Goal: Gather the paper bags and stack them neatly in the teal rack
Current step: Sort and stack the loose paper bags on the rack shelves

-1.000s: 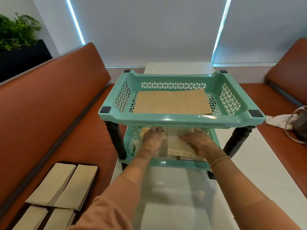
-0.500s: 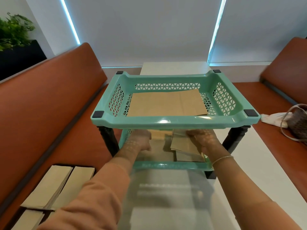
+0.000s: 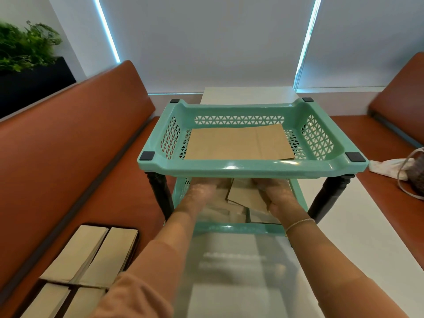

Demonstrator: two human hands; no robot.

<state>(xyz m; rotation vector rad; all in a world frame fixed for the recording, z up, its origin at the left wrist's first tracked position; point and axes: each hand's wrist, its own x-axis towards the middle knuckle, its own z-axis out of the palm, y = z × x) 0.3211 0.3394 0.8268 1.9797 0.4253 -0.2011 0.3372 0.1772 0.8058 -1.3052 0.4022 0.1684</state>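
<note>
Paper bags (image 3: 249,196) btwn both hands' fingers; lower tier

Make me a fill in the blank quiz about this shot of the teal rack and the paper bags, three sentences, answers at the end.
1. Both hands, the left hand and the right hand, reach into the rack's ____ tier.
2. A flat paper bag lies in the ____ tier of the teal rack.
3. The bracelet is on the ____ wrist.

Answers: lower; upper; right

Both hands (image 3: 241,193) on bags (image 3: 249,196) — rack's (image 3: 252,167) lower tier
</note>
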